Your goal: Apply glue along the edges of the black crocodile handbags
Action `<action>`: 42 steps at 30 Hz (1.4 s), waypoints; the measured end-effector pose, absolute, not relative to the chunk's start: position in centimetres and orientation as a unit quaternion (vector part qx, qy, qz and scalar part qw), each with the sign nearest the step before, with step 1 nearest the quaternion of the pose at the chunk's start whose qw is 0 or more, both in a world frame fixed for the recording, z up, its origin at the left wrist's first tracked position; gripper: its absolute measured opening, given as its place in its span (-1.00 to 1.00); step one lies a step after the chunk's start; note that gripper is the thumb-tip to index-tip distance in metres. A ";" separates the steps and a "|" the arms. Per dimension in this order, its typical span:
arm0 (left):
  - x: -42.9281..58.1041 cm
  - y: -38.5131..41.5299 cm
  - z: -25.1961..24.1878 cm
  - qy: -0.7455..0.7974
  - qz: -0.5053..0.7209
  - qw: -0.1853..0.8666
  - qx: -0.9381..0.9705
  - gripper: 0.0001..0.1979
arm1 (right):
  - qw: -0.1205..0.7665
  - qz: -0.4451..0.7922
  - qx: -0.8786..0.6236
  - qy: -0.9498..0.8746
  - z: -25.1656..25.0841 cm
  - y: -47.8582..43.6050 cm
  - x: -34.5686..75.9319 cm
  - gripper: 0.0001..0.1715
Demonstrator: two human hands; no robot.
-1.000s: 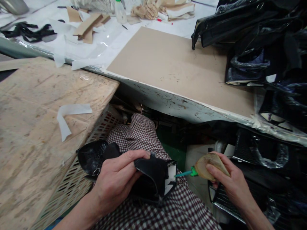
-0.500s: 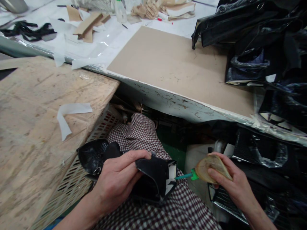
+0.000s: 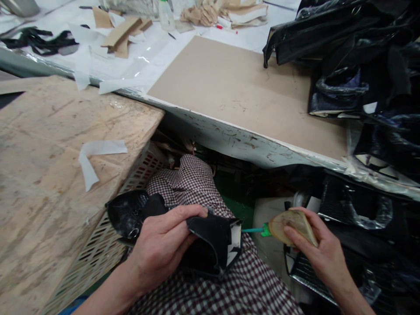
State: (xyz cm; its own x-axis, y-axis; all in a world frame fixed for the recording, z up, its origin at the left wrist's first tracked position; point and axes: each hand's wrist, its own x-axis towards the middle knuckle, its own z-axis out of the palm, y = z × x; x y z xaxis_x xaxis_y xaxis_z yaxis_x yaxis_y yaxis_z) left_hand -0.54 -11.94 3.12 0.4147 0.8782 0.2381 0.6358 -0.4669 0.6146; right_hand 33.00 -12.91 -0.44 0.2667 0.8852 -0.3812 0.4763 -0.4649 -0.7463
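Observation:
On my lap, my left hand (image 3: 160,249) is closed around a black leather piece (image 3: 210,245), folding it so its white edge faces right. My right hand (image 3: 315,247) grips a tan squeeze bottle (image 3: 290,225) with a green nozzle (image 3: 256,229). The nozzle tip touches the white edge of the leather piece. My checked trousers (image 3: 193,183) lie under both.
A brown board (image 3: 236,87) lies on the worktable ahead. A heap of black leather goods (image 3: 357,57) fills the right side. A worn wooden bench (image 3: 49,144) with a white strip (image 3: 93,157) is at left, over a pale plastic crate (image 3: 108,245). Cardboard scraps (image 3: 121,35) lie far back.
The bottle's nozzle has slid slightly up along the white edge of the leather piece. My left hand has stayed almost still.

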 end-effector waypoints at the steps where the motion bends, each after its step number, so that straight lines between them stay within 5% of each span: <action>1: -0.6 -12.0 3.1 0.467 0.273 0.222 0.811 -0.84 | 0.248 0.417 -0.756 -0.441 -0.1 -12.9 32.9 -0.41; 17: -0.5 -12.6 3.6 0.483 0.277 0.219 0.801 -0.84 | 0.270 0.503 -0.749 -0.336 1.1 -13.6 32.8 -0.31; 30: -0.8 -16.5 3.6 0.539 0.293 0.258 0.746 -0.79 | 0.277 0.415 -0.771 -0.397 1.8 -13.4 31.6 -0.48; 42: -0.3 -15.8 3.3 0.533 0.298 0.253 0.750 -0.79 | 0.245 0.397 -0.775 -0.425 2.5 -12.5 31.2 -0.42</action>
